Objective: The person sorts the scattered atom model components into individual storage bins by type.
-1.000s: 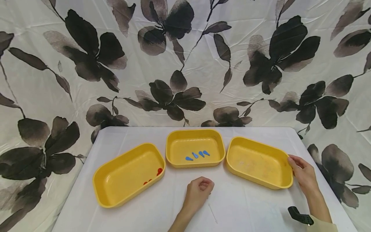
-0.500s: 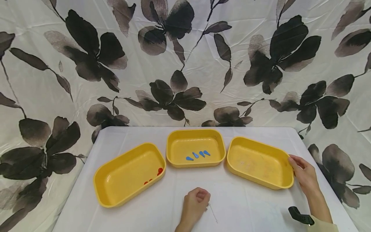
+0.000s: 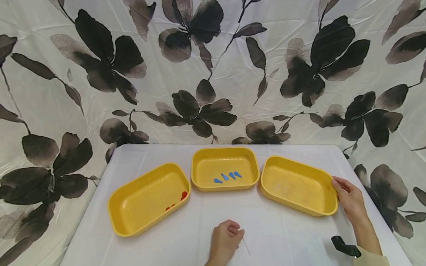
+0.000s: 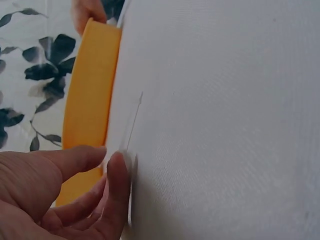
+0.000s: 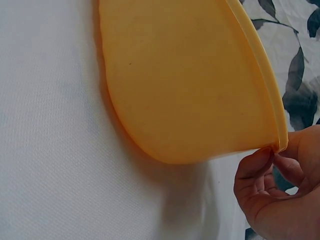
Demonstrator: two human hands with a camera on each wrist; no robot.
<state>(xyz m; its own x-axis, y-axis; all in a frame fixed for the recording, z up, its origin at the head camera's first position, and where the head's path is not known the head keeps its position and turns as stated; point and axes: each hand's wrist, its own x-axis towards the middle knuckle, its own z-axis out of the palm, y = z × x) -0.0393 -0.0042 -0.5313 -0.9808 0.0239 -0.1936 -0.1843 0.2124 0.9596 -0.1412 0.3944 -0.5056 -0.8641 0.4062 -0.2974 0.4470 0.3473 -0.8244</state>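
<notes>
A thin, pale, needle-like strand (image 3: 246, 246) lies on the white cloth, thickened near its far end in the left wrist view. Over its upper end is my left hand (image 3: 225, 238), fingers loosely bent. In the left wrist view a small gap shows between thumb and index fingertip, and the index fingertip (image 4: 118, 162) is right at the strand (image 4: 134, 120). My right hand (image 3: 351, 199) pinches the rim of the right yellow tray (image 3: 301, 208) at its outer corner. That grip also shows in the right wrist view, thumb and fingers on the tray's edge (image 5: 272, 100).
Blue teardrop-shaped pieces (image 3: 232, 175) lie in the middle yellow tray (image 3: 224, 187). Several small red round pieces (image 3: 183, 195) sit at the near right side of the left yellow tray (image 3: 128, 231). A patterned floral cloth (image 3: 199, 74) hangs behind the table.
My left hand has drawn back toward me, from in front of the middle tray down to the strand's upper end. My right hand and the trays have stayed put.
</notes>
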